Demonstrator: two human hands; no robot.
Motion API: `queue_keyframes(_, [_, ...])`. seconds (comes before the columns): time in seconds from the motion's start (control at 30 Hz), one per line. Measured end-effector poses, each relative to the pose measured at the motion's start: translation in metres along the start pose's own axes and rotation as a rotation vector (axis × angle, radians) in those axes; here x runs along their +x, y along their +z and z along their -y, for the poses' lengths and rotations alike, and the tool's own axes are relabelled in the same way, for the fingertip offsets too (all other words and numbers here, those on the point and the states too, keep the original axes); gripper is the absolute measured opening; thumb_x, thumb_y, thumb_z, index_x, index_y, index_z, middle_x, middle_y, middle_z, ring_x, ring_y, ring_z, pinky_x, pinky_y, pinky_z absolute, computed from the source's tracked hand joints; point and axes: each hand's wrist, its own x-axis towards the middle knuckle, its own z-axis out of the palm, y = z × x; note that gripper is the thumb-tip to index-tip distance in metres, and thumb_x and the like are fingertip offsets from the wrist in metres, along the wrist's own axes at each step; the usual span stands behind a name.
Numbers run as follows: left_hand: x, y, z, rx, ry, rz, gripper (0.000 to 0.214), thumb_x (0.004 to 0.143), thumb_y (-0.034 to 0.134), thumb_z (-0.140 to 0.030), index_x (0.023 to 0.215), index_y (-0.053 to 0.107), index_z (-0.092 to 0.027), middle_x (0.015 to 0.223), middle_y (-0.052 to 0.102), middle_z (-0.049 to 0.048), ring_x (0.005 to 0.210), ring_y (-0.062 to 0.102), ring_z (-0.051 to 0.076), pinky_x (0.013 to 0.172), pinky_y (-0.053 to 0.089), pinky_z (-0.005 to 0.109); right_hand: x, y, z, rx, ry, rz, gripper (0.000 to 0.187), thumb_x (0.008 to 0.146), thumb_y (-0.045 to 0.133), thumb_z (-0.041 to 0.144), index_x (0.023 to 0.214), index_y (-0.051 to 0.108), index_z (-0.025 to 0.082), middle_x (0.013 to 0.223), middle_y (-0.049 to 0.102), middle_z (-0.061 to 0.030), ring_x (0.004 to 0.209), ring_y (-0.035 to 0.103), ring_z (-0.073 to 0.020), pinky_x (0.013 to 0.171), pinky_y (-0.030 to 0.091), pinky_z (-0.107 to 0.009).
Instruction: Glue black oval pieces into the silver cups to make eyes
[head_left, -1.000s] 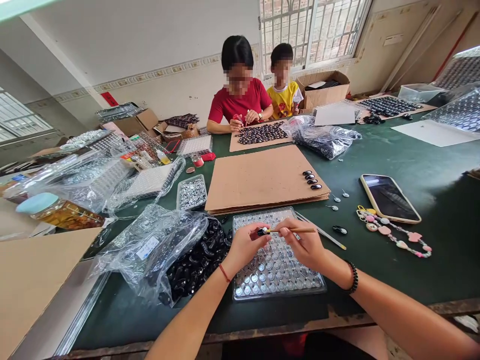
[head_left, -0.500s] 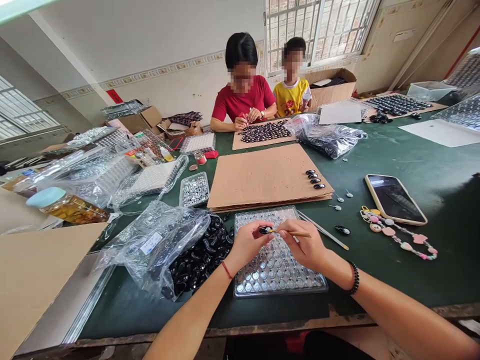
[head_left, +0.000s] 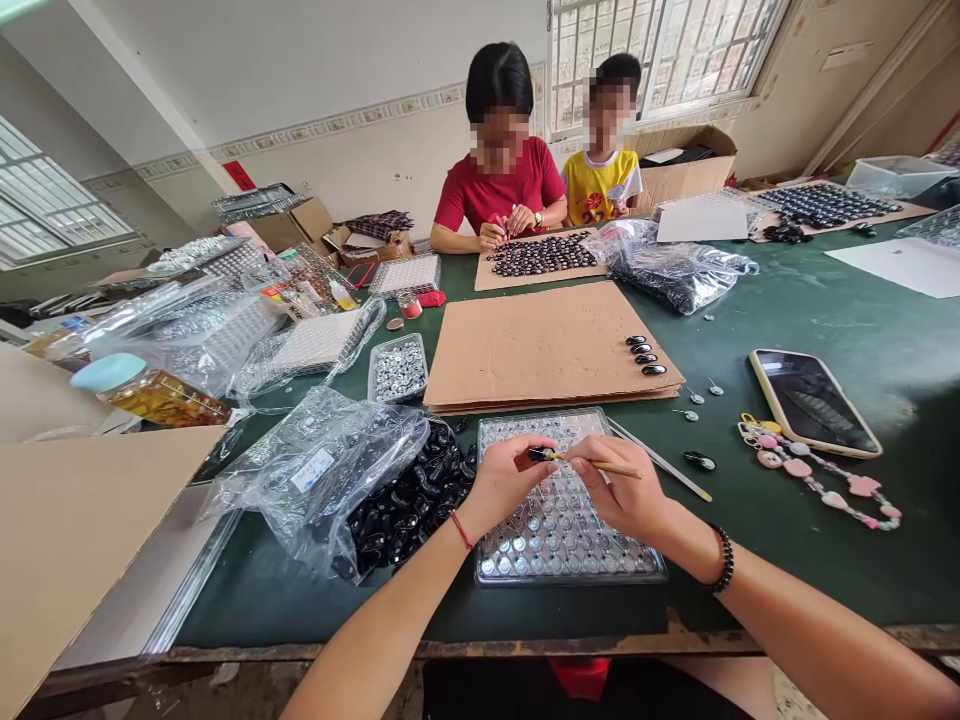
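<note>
My left hand pinches a small black oval bead above a clear blister tray of round silver pieces. My right hand grips a thin wooden stick whose tip touches the bead. Both hands hover over the tray's middle. An open plastic bag of black beads lies just left of my left hand. A brown cardboard sheet lies beyond the tray, with a short row of black beads at its right edge.
A phone and a pink charm strap lie to the right. A small tray of silver pieces and a jar are at left. Two people sit across the green table, working over a bead board.
My hands keep the same hold on bead and stick; the stick's tip has stayed at the bead. The camera has shifted slightly, so everything sits a little to the right.
</note>
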Motion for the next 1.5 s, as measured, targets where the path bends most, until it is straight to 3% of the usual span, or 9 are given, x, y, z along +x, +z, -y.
queue_keyframes(0.37, [-0.001,0.0,0.003,0.009,0.078,-0.02,0.029,0.069,0.063,-0.033,0.092,0.064,-0.017,0.089,0.065,0.0048,0.071,0.056,0.015,0.064,0.045,0.024,-0.001,0.002,0.002,-0.061,-0.042,0.02,0.017,0.091,0.035,0.017,0.08,0.048,0.017,0.066,0.053,-0.0038,0.055,0.045,-0.0151,0.055,0.032,-0.027])
queue_keyframes(0.57, [-0.003,-0.002,0.002,0.15,0.078,-0.023,0.027,0.073,0.057,-0.036,0.092,0.066,-0.019,0.064,0.062,0.0004,0.053,0.049,0.011,0.052,0.04,0.023,-0.001,0.005,0.003,-0.023,-0.048,0.046,0.023,0.092,0.034,0.02,0.074,0.048,0.017,0.064,0.052,-0.004,0.055,0.043,-0.0149,0.054,0.032,-0.027])
queue_keyframes(0.67, [-0.005,-0.002,0.0,0.07,0.069,0.042,0.026,0.074,0.057,-0.035,0.091,0.065,-0.018,0.062,0.061,0.0004,0.053,0.051,0.012,0.051,0.04,0.022,0.001,0.003,0.002,0.144,0.122,-0.008,0.026,0.093,0.034,0.025,0.072,0.047,0.017,0.061,0.048,-0.0025,0.053,0.043,-0.0138,0.051,0.033,-0.026])
queue_keyframes(0.8, [-0.011,0.0,-0.004,-0.031,0.055,0.134,0.024,0.072,0.06,-0.033,0.089,0.065,-0.017,0.074,0.064,0.0036,0.061,0.056,0.014,0.057,0.044,0.025,0.006,-0.001,-0.001,0.604,0.5,-0.101,0.032,0.091,0.038,0.039,0.072,0.049,0.016,0.051,0.042,0.0021,0.04,0.041,-0.0111,0.04,0.033,-0.022])
queue_keyframes(0.9, [-0.012,0.0,-0.007,-0.021,0.053,0.126,0.024,0.072,0.061,-0.033,0.088,0.065,-0.016,0.07,0.064,0.0036,0.06,0.056,0.014,0.058,0.045,0.025,0.01,-0.004,-0.002,0.961,0.685,-0.168,0.035,0.088,0.043,0.046,0.068,0.047,0.017,0.046,0.04,0.0036,0.035,0.037,-0.0101,0.034,0.03,-0.019])
queue_keyframes(1.0, [-0.01,-0.003,-0.009,-0.11,0.006,0.086,0.024,0.072,0.061,-0.032,0.087,0.063,-0.014,0.061,0.061,0.0023,0.055,0.055,0.013,0.055,0.046,0.024,0.013,-0.007,-0.003,1.156,0.782,-0.26,0.037,0.084,0.048,0.047,0.064,0.045,0.017,0.046,0.036,0.0045,0.036,0.033,-0.0084,0.034,0.026,-0.018])
queue_keyframes(1.13, [-0.007,-0.004,-0.011,-0.29,-0.038,0.043,0.022,0.074,0.058,-0.032,0.086,0.061,-0.013,0.061,0.061,0.0022,0.059,0.057,0.013,0.06,0.048,0.025,0.014,-0.01,-0.005,1.221,0.808,-0.285,0.036,0.082,0.052,0.043,0.06,0.044,0.016,0.048,0.034,0.0042,0.038,0.03,-0.0075,0.036,0.024,-0.018])
queue_keyframes(1.3, [-0.01,-0.002,-0.013,-0.304,-0.008,-0.033,0.021,0.072,0.06,-0.033,0.081,0.06,-0.014,0.062,0.059,0.0014,0.057,0.056,0.012,0.057,0.048,0.024,0.013,-0.008,-0.005,1.142,0.755,-0.259,0.04,0.083,0.05,0.043,0.055,0.037,0.016,0.054,0.035,0.0027,0.043,0.035,-0.0086,0.042,0.029,-0.021])
queue_keyframes(1.5, [-0.014,0.001,-0.013,-0.296,0.05,-0.056,0.015,0.074,0.058,-0.029,0.08,0.06,-0.015,0.064,0.059,0.001,0.057,0.057,0.011,0.056,0.048,0.023,0.012,0.0,-0.002,1.024,0.864,-0.058,0.032,0.079,0.054,0.045,0.07,0.047,0.015,0.056,0.04,0.0041,0.036,0.018,-0.0035,0.036,0.01,-0.019])
